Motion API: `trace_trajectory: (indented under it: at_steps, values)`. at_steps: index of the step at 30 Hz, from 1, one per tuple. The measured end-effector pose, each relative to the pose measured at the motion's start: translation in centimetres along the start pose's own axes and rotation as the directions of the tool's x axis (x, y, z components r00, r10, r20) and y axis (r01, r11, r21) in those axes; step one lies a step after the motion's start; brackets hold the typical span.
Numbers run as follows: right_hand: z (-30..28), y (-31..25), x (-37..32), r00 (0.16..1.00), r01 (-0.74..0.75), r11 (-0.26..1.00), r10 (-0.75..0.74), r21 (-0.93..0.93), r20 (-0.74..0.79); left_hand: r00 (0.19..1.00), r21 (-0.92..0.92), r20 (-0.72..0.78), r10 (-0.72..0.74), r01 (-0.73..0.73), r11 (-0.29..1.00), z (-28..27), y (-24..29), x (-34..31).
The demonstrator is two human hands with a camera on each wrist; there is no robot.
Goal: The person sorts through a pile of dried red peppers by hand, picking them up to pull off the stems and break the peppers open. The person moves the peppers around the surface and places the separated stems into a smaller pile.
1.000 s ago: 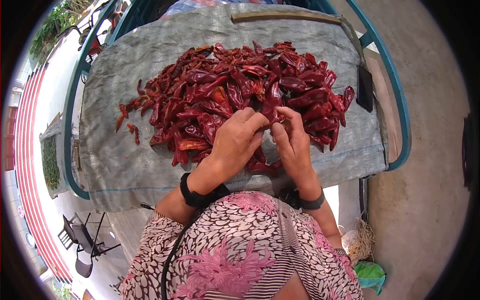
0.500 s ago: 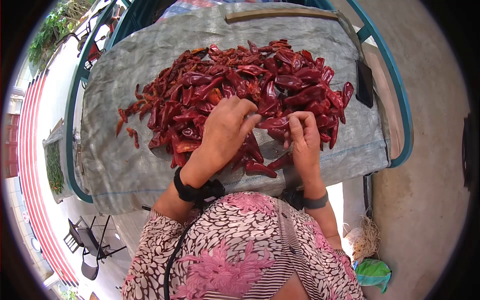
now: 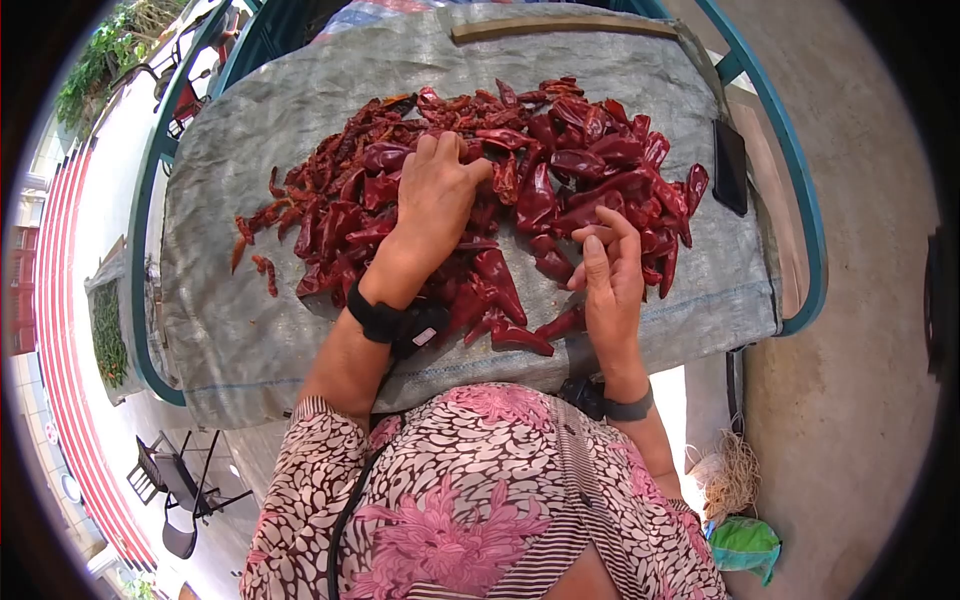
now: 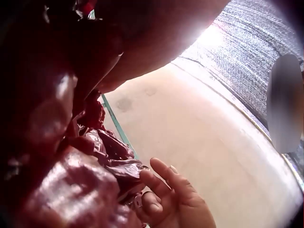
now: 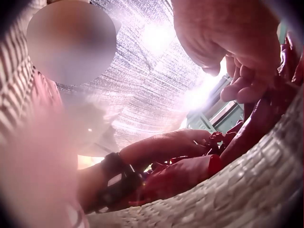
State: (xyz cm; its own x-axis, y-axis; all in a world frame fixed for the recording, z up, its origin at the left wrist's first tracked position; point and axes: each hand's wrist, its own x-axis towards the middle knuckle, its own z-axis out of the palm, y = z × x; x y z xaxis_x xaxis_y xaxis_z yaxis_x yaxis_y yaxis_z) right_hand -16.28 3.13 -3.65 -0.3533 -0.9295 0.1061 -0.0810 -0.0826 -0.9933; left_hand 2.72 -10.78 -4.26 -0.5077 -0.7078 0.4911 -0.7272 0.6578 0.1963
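Note:
A heap of red dried chili peppers [image 3: 350,235] lies on a grey woven cloth [image 3: 240,330]. My left hand [image 3: 436,205] reaches into the middle of the heap, its fingers bent down among the peppers. In the right wrist view its fingertips are right at a crumpled pepper [image 5: 216,137]; I cannot tell whether they pinch it. My right hand [image 3: 615,280] hovers at the heap's near right side, fingers loosely bent and holding nothing. A glossy chili pepper [image 3: 552,260] lies just left of its fingertips. Several whole peppers [image 3: 522,340] lie at the near edge.
A black phone [image 3: 730,168] lies on the cloth's right side. A wooden strip [image 3: 565,28] lies along the far edge. Teal rails [image 3: 797,190] run around the cloth. A green bag [image 3: 745,548] is on the floor at right, below a bundle of straw-coloured fibres [image 3: 732,475].
My hands were together over a pepper, then parted. The left hand moved forward into the heap. The right hand let go of the pepper it pinched, and its fingers loosened.

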Motion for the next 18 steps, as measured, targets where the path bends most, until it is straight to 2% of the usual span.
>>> trace_trajectory:
  at_steps: [4,6,7,10,11,14,18]
  values:
    - [0.2,-1.2,-0.2,0.997,0.037,0.994,-0.029,-0.102,0.076,0.999,-0.155,-0.037,-0.033,0.027,0.988,-3.4,2.0,-0.5]
    - [0.6,-1.3,-0.1,0.990,0.073,0.990,-0.057,-0.117,0.130,0.993,-0.385,0.025,-0.117,0.118,0.915,-4.2,2.9,-1.1]
    - [0.8,-1.9,-0.2,0.989,0.040,0.989,-0.020,-0.139,0.146,0.986,-0.489,0.062,-0.152,0.162,0.857,-4.5,3.2,-1.3]
    - [1.4,-2.3,-0.1,0.975,0.131,0.978,-0.097,-0.164,0.200,0.993,-0.559,0.046,-0.108,0.115,0.821,-4.6,3.9,-2.2]
    - [1.5,-2.0,0.0,0.967,0.185,0.968,-0.149,-0.168,0.205,0.987,-0.637,0.073,-0.141,0.155,0.755,-4.4,4.3,-2.6]
    - [1.4,-1.5,0.1,0.954,0.227,0.958,-0.183,-0.174,0.236,0.990,-0.588,0.074,-0.124,0.143,0.796,-4.3,4.7,-3.2]
    - [1.8,-1.8,-0.1,0.986,0.044,0.986,-0.016,-0.160,0.169,0.992,-0.605,0.056,-0.117,0.126,0.786,-4.8,5.0,-3.7]
